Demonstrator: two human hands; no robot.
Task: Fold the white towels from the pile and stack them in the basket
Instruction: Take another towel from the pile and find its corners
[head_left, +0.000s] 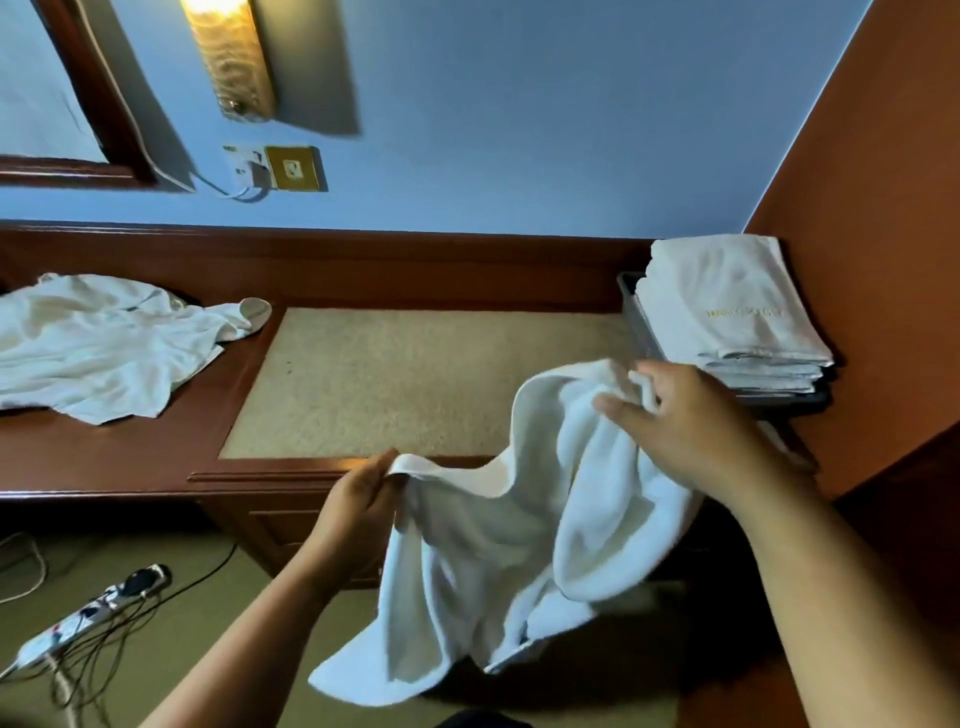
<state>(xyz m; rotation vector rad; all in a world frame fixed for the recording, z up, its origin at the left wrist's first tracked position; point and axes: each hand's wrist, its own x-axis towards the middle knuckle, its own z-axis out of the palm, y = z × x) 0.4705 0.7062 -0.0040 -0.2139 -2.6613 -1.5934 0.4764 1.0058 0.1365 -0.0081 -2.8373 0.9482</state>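
A white towel (498, 566) hangs unfolded in front of the desk's front edge. My left hand (358, 506) pinches one corner of it near the desk edge. My right hand (685, 421) grips the opposite upper edge, higher and to the right. The loose pile of white towels (98, 348) lies on the desk at the left. At the right end of the desk stands a dark basket (641, 322) with a stack of folded white towels (737, 312) rising above its rim; the top one bears gold lettering.
The wooden desk (104, 462) has a beige inlaid top (415, 379) between pile and basket. An orange-brown wall panel (872, 208) stands right behind the basket. A power strip (88, 616) with tangled cables lies on the floor at lower left. A wall socket (293, 169) sits above the desk.
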